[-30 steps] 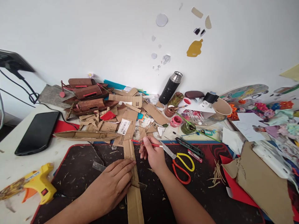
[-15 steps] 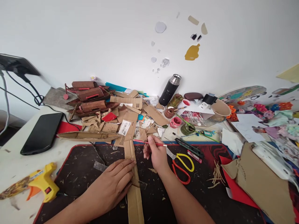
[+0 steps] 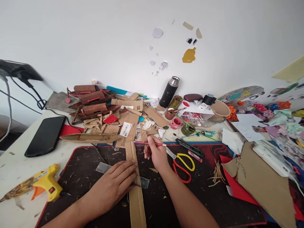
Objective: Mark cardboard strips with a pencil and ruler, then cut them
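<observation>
My left hand (image 3: 118, 179) lies flat with its fingers stretched out. It presses on a clear plastic ruler (image 3: 145, 182) that crosses a long brown cardboard strip (image 3: 137, 209). Most of the ruler is hidden under the hand; its other end sticks out on the left. In my right hand (image 3: 155, 153) is a slim red pencil (image 3: 159, 144), gripped by closed fingers just right of the strip's far end. Beside that hand are scissors (image 3: 182, 167) with one yellow and one red handle, and a dark green utility knife (image 3: 190, 146).
A yellow glue gun (image 3: 48, 183) and a black phone (image 3: 45, 136) are at left. Brown model boats (image 3: 95, 109), a cardboard hull (image 3: 90, 138) and scraps fill the back. Paint jars (image 3: 175, 123) and a black thermos (image 3: 169, 91) stand behind. Cardboard (image 3: 263, 186) lies at right.
The view has shifted slightly. More of the clear ruler shows to the right of the cardboard strip. Both hands hold almost the same place, with the pencil still in the right one.
</observation>
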Motion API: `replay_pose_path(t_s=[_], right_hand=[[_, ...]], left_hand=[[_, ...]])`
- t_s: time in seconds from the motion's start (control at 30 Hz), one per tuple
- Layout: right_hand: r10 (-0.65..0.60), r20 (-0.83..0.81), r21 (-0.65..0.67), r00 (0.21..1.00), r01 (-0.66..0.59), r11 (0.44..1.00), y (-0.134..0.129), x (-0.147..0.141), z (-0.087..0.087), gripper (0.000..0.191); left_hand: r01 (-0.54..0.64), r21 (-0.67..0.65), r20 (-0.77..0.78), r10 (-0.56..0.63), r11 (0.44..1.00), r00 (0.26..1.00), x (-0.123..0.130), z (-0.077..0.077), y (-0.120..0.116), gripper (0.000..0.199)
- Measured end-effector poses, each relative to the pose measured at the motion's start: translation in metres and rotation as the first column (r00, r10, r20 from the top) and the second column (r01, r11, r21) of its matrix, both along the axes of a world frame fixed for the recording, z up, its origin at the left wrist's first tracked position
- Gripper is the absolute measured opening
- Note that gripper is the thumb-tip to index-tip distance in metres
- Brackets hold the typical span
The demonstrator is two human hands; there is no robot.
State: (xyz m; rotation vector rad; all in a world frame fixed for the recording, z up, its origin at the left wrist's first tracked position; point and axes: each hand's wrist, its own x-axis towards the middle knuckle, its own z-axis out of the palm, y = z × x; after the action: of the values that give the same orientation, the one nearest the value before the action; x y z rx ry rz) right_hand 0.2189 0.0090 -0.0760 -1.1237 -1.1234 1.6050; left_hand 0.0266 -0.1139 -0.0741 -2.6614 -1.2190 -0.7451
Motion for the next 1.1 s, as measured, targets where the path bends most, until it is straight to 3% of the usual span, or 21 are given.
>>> replay_pose_path(t_s=[0.23,0.43,0.73,1.0,1.1], right_hand=[[-0.019,-0.014,-0.013,1.000,0.019,1.000,0.002,-0.001,-0.001,0.068],[0.003,-0.017,0.003,1.000,-0.003,1.000,0.000,-0.001,0.001,0.068],[0.011,-0.007,0.004,1.000,-0.011,1.000,-0.002,0.001,0.003,0.068],[0.007,0.012,0.007,1.000,-0.007,1.000,-0.002,0.003,0.005,0.062],[0.014,0.022,0.013,1.000,-0.014,1.000,-0.002,0.003,0.006,0.062]], left_hand=[[0.011,-0.097,-0.100,-0.021,0.995,0.995,-0.006,-0.008,-0.007,0.029],[0.072,-0.118,-0.195,-0.095,0.990,0.976,-0.010,0.002,-0.007,0.034],[0.054,-0.090,-0.176,-0.070,0.994,0.982,-0.008,0.008,-0.003,0.031],[0.044,-0.147,-0.012,-0.046,0.988,0.999,-0.008,0.015,-0.003,0.031],[0.053,-0.141,-0.024,-0.057,0.989,0.998,-0.006,0.018,-0.004,0.028]])
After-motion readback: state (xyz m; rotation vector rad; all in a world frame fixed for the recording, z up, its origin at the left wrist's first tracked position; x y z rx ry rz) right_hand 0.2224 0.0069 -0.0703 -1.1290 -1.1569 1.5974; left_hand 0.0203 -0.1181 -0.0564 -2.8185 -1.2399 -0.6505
